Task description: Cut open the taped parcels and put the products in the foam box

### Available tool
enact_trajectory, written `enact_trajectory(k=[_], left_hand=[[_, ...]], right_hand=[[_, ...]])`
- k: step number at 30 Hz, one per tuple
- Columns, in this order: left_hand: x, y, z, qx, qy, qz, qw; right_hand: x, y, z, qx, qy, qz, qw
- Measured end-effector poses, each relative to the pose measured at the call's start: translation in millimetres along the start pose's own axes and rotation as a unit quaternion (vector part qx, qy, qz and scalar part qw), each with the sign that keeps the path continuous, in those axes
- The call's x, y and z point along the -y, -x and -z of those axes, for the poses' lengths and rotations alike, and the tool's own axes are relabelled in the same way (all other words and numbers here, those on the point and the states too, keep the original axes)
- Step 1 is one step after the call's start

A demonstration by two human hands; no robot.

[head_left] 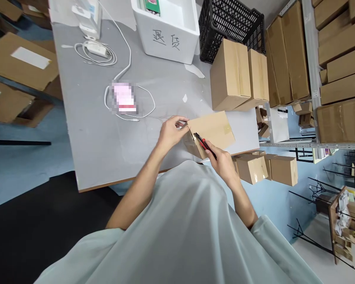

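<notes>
A closed cardboard box (214,125) sits near the front edge of the grey table, with shiny tape at its near left end. My left hand (172,133) is at the box's left corner, thumb and fingers curled together there; whether they pinch the tape or the cardboard edge I cannot make out. My right hand (223,161) grips a red and black box cutter (205,146). Its tip points up and left, close to the taped edge of the box; whether the blade touches the tape is too small to tell.
Two upright cardboard boxes (230,75) stand behind on the right, beside a black plastic crate (225,27). A white bin (170,41) with handwriting is at the back. Coiled white cable (99,55) and a blurred-out phone-like device (124,98) lie left. Shelves of boxes (343,75) line the right.
</notes>
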State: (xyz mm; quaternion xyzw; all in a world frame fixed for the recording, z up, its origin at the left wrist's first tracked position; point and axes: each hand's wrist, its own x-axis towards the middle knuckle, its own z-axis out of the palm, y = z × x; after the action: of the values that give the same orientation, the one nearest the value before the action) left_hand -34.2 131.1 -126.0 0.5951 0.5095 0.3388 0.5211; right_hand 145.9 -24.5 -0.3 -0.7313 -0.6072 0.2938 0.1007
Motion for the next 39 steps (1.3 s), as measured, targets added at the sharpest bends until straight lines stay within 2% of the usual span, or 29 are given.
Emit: enact_trajectory(k=[7,11,18,22,25,29,34,39], left_hand=[[4,-1,-3.0,-0.002,0.009,0.005,1.000],[2,-1,-2.9,0.001,0.018,0.008,1.000],[0,1,-5.3,-0.006,0.018,0.011,1.000],[0,1,-7.7,-0.015,0.007,0.012,1.000],[-3,6,-10.9,-0.036,-0.009,0.015,0.999],[-8,14,-15.4,-0.054,-0.003,0.018,0.998],[-10,16,-14.6,-0.068,-0.003,0.012,0.998],[-11,18,-18.0,-0.048,-0.004,0.011,0.999]], right_hand=[[11,-6,-1,0.020,0.080,-0.015,0.996],[29,-5,1,0.045,0.137,-0.037,0.989],[70,-2,-6,0.113,0.311,-0.118,0.936],[87,-9,-12,0.131,0.356,-0.120,0.917],[97,-6,-4,0.148,0.370,-0.113,0.910],[99,3,10,0.168,0.385,-0.112,0.900],[90,-3,4,0.158,0.380,-0.094,0.906],[82,7,9,0.178,0.379,-0.110,0.902]])
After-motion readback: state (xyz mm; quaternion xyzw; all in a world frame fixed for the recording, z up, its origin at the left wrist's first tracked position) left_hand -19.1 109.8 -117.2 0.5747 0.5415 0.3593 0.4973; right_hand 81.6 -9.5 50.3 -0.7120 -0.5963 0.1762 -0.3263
